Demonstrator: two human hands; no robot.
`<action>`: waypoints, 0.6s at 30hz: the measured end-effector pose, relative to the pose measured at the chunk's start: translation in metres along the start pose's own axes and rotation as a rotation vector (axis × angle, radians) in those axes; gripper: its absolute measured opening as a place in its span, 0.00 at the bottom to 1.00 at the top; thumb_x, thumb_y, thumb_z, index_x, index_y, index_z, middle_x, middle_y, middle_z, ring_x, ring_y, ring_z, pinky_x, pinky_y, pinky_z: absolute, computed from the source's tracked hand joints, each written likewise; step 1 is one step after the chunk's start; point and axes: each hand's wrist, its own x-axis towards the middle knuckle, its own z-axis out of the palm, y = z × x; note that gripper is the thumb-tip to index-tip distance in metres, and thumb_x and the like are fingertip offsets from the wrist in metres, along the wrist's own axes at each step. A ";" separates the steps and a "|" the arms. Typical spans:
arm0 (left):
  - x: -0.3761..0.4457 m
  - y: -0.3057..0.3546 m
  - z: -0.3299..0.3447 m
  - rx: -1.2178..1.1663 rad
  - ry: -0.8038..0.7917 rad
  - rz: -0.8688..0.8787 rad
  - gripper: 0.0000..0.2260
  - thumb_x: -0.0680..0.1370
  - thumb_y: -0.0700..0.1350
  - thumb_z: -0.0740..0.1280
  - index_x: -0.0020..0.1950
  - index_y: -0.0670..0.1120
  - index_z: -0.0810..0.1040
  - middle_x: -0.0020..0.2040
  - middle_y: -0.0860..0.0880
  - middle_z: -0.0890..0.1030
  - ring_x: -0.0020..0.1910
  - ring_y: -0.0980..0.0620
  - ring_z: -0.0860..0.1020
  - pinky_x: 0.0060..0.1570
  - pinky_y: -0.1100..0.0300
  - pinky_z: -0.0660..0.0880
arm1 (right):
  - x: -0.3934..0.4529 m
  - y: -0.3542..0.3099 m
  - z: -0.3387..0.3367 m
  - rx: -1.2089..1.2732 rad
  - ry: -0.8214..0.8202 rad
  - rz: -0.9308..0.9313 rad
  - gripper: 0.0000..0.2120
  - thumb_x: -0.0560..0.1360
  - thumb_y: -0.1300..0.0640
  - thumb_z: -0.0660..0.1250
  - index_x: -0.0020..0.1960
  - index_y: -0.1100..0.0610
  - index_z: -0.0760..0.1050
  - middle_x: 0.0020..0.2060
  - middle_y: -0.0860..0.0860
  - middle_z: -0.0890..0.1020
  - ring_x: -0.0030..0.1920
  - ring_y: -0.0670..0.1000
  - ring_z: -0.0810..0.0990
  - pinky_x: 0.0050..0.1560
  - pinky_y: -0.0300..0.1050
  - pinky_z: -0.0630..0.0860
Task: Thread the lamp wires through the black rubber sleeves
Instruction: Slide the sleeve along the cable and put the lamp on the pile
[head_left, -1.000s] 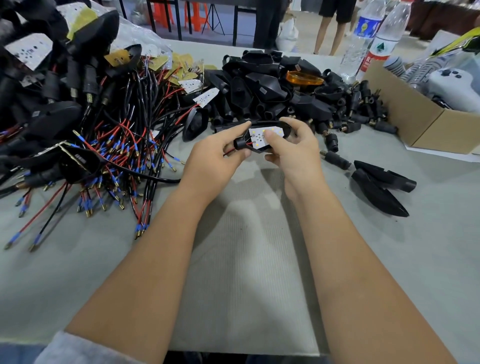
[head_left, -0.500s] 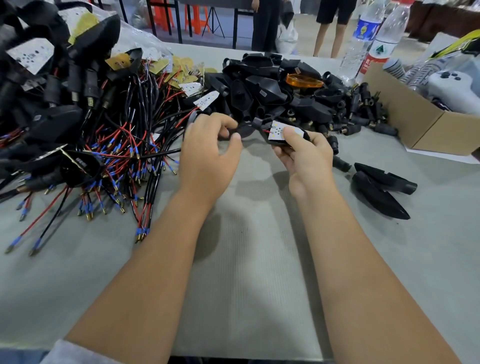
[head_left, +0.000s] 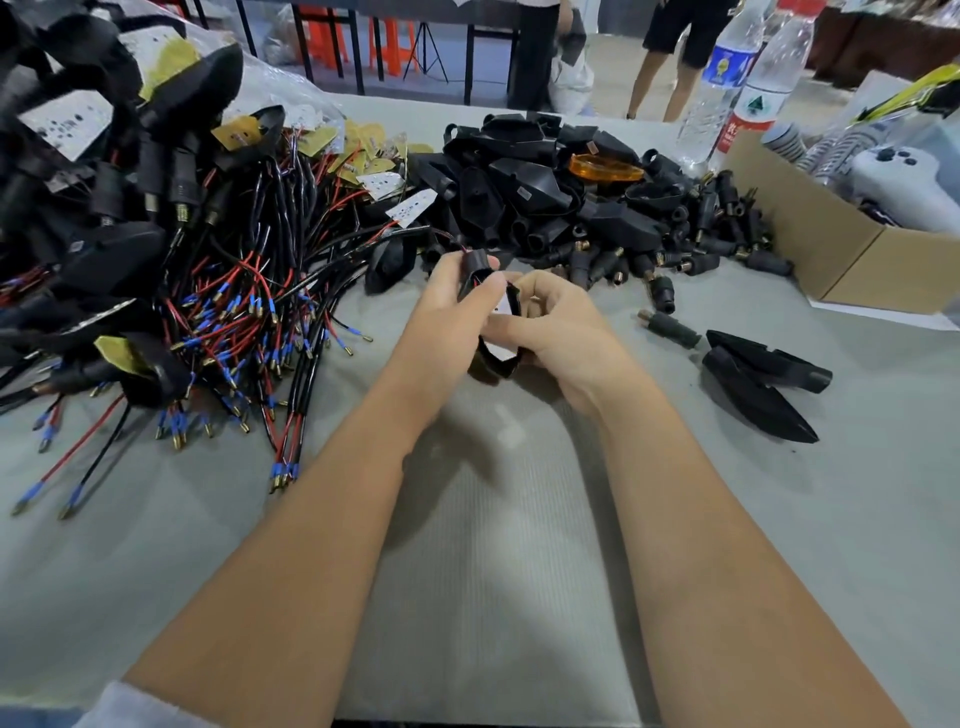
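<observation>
Black rubber sleeve (head_left: 475, 266) between left-hand fingers (head_left: 485, 289)

A grey table (head_left: 519, 571) fills the view. Behind it are orange stools (head_left: 332, 36), black table legs (head_left: 301, 47) and a pale floor (head_left: 613, 67). Two people's legs (head_left: 675, 52) stand there.

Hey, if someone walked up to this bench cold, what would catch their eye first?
Probably the left hand and right hand at centre, together holding a black lamp housing, the left pinching a black rubber sleeve. Next, the tangle of red and black wires sprawling at left. Then the lone orange lens atop the heap of black housings behind.
</observation>
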 end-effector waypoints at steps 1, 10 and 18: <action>0.001 0.000 0.000 -0.013 0.012 -0.018 0.04 0.82 0.42 0.61 0.52 0.49 0.75 0.47 0.51 0.79 0.46 0.59 0.78 0.52 0.60 0.75 | 0.000 -0.001 0.001 -0.001 -0.015 -0.008 0.16 0.69 0.67 0.76 0.48 0.71 0.72 0.47 0.45 0.82 0.43 0.54 0.70 0.44 0.50 0.72; 0.006 0.006 0.000 -0.593 0.103 -0.271 0.16 0.84 0.52 0.53 0.53 0.42 0.75 0.50 0.42 0.84 0.48 0.44 0.83 0.50 0.50 0.80 | -0.008 -0.008 0.004 -0.181 -0.117 -0.019 0.17 0.67 0.63 0.79 0.43 0.60 0.70 0.44 0.66 0.77 0.35 0.52 0.72 0.39 0.49 0.70; 0.009 0.008 0.001 -0.791 0.240 -0.281 0.13 0.85 0.48 0.52 0.47 0.45 0.70 0.36 0.46 0.83 0.40 0.47 0.82 0.44 0.55 0.80 | -0.005 -0.004 0.006 -0.254 -0.187 -0.031 0.17 0.67 0.62 0.79 0.46 0.64 0.72 0.35 0.55 0.71 0.37 0.51 0.68 0.41 0.46 0.63</action>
